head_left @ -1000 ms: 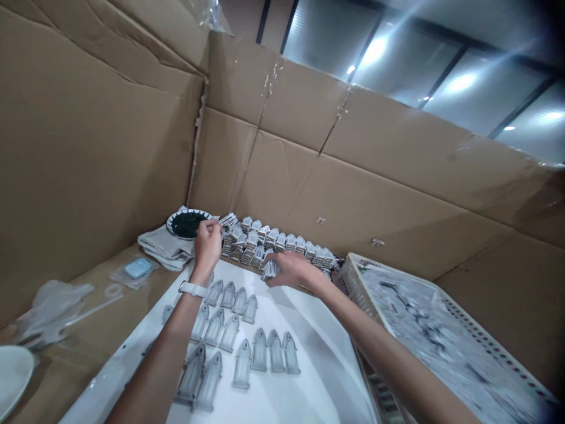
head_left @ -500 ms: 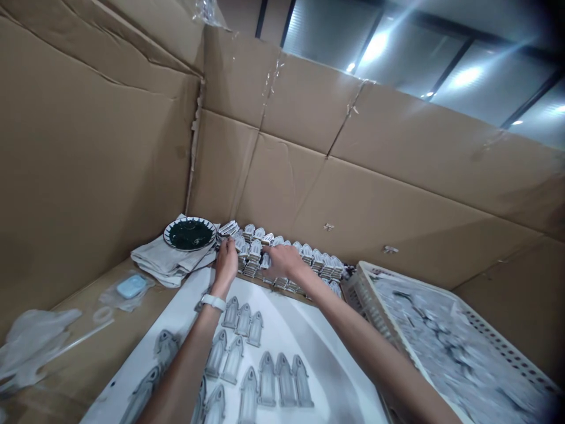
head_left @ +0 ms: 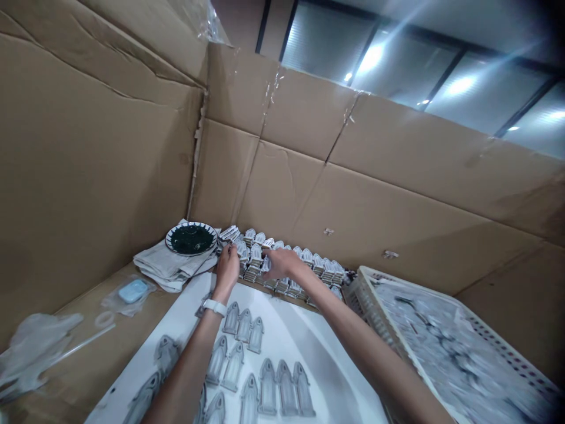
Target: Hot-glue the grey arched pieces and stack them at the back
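Observation:
Stacks of small grey arch-shaped pieces (head_left: pixel 256 254) line the foot of the cardboard wall. At their left end, my left hand (head_left: pixel 228 270) has its fingers drawn together against the stacks; what is in them is hidden. My right hand (head_left: pixel 282 263) reaches into the front of the row, finger and thumb closed around an arch-shaped piece (head_left: pixel 266 264) there. More loose arch-shaped pieces (head_left: pixel 286 387), pointed at one end, lie flat in groups on the white board (head_left: pixel 333 365) below my forearms. A white band (head_left: pixel 215 307) circles my left wrist.
A dark-centred plate with a striped rim (head_left: pixel 213 233) rests on folded cloths (head_left: pixel 159 265) at the left. Nearby lie a small blue item in clear plastic (head_left: pixel 133 290) and plastic film (head_left: pixel 39 347). A white plastic crate (head_left: pixel 375 306) of bagged items stands right. Cardboard walls (head_left: pixel 291 182) enclose the space.
The view has tilted up slightly, so everything sits a little lower. Both hands stay at nearly the same spots along the stacks.

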Motion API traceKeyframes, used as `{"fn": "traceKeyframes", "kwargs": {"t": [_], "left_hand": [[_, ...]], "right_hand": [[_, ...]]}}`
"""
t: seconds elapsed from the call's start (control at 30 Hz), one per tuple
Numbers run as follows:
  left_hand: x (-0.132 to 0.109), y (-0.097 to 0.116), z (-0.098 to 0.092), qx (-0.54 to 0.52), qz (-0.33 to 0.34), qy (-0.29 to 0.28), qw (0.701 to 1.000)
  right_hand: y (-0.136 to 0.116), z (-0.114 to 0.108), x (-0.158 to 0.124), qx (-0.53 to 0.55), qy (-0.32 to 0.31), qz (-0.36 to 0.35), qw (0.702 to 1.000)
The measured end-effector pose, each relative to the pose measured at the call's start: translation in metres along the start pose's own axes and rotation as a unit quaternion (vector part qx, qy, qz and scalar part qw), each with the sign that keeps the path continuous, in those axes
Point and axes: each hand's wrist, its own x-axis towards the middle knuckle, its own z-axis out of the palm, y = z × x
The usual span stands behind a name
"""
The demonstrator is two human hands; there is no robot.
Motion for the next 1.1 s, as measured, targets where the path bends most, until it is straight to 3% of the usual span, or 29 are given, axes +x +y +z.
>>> {"fn": "traceKeyframes", "kwargs": {"t": [0.77, 1.1], "left_hand": [[0.002, -0.002, 0.001, 0.0, 0.002, 0.008, 1.0], [0.003, -0.003, 0.003, -0.006, -0.01, 0.013, 1.0]], "right_hand": [[0.013, -0.007, 0.014, 0.035, -0.003, -0.028, 0.999], [0.016, -0.016, 0.021, 0.051, -0.047, -0.032, 0.997]]}}
